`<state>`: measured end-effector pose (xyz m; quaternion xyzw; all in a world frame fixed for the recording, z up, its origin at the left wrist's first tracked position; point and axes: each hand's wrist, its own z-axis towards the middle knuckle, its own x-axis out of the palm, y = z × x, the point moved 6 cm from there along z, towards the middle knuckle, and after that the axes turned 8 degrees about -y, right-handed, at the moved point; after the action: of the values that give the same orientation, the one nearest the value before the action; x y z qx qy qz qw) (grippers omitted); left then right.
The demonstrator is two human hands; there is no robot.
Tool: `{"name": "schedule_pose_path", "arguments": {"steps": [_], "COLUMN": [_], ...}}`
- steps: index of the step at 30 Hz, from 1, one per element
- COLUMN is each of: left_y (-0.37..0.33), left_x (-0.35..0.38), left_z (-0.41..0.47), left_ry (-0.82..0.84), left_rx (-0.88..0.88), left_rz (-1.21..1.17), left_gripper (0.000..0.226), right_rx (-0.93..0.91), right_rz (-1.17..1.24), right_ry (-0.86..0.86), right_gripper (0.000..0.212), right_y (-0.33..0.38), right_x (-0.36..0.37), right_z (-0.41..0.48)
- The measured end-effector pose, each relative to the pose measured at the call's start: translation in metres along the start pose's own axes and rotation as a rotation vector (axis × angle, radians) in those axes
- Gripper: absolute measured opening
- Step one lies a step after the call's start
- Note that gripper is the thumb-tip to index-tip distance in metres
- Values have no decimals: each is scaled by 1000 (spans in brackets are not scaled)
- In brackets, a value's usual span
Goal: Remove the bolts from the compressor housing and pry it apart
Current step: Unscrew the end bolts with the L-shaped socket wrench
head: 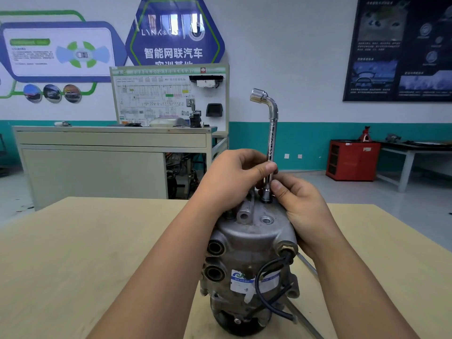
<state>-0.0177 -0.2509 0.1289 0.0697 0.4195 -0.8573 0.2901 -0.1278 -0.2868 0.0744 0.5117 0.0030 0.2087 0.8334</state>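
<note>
On the pale wooden table, close to us and at its middle, stands the compressor housing, upright on end, with two round ports on its left flank. An L-shaped socket wrench rises vertically from the far rim of the housing's top face, its lower socket seated there and its bent upper socket pointing left. The socket hides what it sits on, so we cannot tell whether a bolt is under it.

Our left hand pinches the wrench shank between thumb and curled fingers. Our right hand pinches the lower socket with thumb against fingers; its remaining fingers are behind the housing and out of sight.

A black cable loops down the near face across a white and blue label. A metal bar lies on the table to the right, largely covered by the housing and our right forearm.

Beyond the table stand a grey workbench with a wiring training board, a red cabinet and a dark wall poster.
</note>
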Motion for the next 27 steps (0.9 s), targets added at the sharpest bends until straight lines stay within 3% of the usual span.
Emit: {"name": "schedule_pose_path", "arguments": {"steps": [3,5,9,14,16,22,27], "left_y": [3,4,4,4,3,-1,-3], "left_x": [-1,-2,-3,-4,-3,2,1], "left_z": [1,2,3,3,3,-2,-2], "left_ry": [-24,-43,-65,-69,-44,84,68], "left_rx": [-6,-5,6,7,1,0,-7], "left_rz": [12,9,8,2,-6,-78,-73], "left_gripper": [15,8,17,18,7,18,14], "right_rx": [-12,-22,-30,-44,-37,-12,0], "right_rz": [-12,-28,-6,-51,-55,-25,10], "right_ry": [5,12,-2,-24,-35,-16,9], "right_gripper": [15,22,23,7,18,32,35], "right_y": [1,3,4,2,1,1,1], "right_x": [-1,-1,-1,-2,-2,0,1], "right_z": [0,0,1,1,1,0,0]}}
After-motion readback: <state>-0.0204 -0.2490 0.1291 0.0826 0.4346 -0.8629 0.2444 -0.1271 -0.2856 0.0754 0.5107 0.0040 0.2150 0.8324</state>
